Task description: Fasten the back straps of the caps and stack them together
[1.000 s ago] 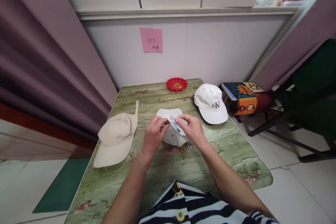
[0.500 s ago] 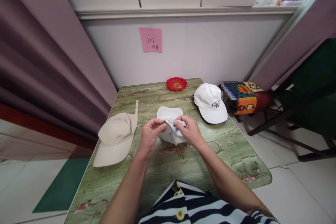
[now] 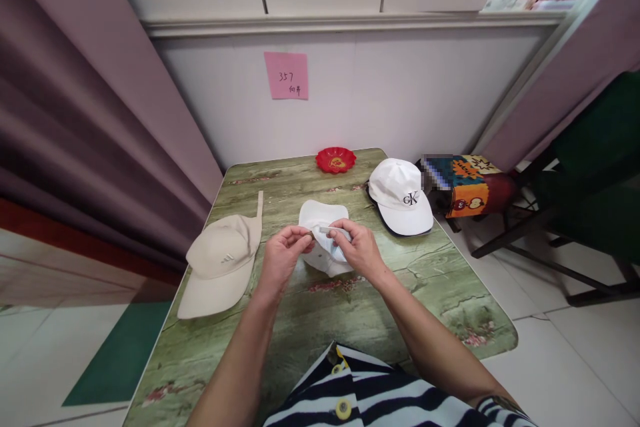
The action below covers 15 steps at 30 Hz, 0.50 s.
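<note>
A white cap (image 3: 325,261) is held just over the middle of the table, its brim pointing away from me and its back strap towards my hands. My left hand (image 3: 285,252) pinches the left part of the strap, where a small dark buckle partly shows at the fingertips. Between thumb and fingers, my right hand (image 3: 357,245) grips the pale strap end (image 3: 325,230). Whether the strap runs through the buckle is too small to tell. To the left lies a beige cap (image 3: 220,263), its strap loose and sticking up. A white cap with black letters (image 3: 403,197) rests at the right.
The green wood-patterned table (image 3: 400,300) stands against a white wall. A red scalloped dish (image 3: 336,160) sits at its back edge. Right of the table are a colourful box (image 3: 470,193) and a dark chair (image 3: 590,213). A pink note (image 3: 287,75) hangs on the wall.
Both hands have shifted slightly on the strap, the left a little to the left. The white cap between them has tilted a little. The other caps have not moved.
</note>
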Motion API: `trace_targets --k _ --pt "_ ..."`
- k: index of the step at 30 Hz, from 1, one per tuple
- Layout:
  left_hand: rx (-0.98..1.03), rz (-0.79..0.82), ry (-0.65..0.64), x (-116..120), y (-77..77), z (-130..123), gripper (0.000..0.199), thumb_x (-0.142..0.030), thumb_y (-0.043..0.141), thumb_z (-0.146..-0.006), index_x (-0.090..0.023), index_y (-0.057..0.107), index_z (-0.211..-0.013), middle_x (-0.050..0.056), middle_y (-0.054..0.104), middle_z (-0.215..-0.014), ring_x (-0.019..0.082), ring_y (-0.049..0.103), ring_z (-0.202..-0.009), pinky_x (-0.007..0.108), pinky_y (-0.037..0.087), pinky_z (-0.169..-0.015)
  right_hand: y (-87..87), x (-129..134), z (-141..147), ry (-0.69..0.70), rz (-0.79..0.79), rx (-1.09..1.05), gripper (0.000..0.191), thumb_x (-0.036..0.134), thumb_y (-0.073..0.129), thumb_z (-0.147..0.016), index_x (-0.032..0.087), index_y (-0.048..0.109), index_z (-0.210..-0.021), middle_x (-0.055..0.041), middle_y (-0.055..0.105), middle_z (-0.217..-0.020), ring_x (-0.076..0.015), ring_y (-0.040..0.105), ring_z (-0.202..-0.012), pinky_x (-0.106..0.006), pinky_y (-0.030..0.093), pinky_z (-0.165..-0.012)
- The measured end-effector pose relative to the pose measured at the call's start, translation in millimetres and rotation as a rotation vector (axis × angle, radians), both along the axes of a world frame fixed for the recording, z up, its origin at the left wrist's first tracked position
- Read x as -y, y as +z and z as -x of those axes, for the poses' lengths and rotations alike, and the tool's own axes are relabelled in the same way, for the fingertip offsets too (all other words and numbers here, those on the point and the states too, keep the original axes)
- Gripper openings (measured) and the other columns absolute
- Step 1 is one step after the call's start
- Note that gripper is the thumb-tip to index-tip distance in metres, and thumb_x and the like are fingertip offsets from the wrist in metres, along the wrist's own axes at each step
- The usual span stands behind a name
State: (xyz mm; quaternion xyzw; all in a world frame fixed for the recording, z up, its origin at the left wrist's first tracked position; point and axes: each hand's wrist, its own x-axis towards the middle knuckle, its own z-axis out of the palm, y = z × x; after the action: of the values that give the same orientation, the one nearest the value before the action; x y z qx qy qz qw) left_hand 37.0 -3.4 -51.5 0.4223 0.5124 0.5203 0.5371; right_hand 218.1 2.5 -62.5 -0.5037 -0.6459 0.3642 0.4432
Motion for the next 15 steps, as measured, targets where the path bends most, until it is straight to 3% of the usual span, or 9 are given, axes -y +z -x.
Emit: trace_targets --k 8,15 --pt "-0.056 -0.028 0.033 -4.0 -2.2 12.5 0.025 -0.029 0.083 -0.059 -0.014 0.069 -0.074 0.000 0.068 -0.070 0.011 0.061 -0.065 0.022 0.049 -0.067 -11.6 -8.4 10.1 0.125 0.120 -0.230 0.026 0.038 0.061 -0.086 0.018 0.072 -0.097 -0.0029 0.075 -0.081 -0.0123 0.064 -0.061 -0.024 0.049 -0.062" --pt "0.039 0.025 -0.005 -1.6 -1.8 11.6 0.031 -0.032 0.082 -0.061 -0.015 0.060 -0.076 0.001 0.070 -0.070 0.015 0.069 -0.069 0.030 0.056 -0.075 -20.2 -11.9 23.3 0.127 0.156 -0.255 0.022 0.036 0.059 -0.087 0.018 0.070 -0.093 -0.0027 0.075 -0.081 -0.0131 0.067 -0.065 -0.024 0.050 -0.065"
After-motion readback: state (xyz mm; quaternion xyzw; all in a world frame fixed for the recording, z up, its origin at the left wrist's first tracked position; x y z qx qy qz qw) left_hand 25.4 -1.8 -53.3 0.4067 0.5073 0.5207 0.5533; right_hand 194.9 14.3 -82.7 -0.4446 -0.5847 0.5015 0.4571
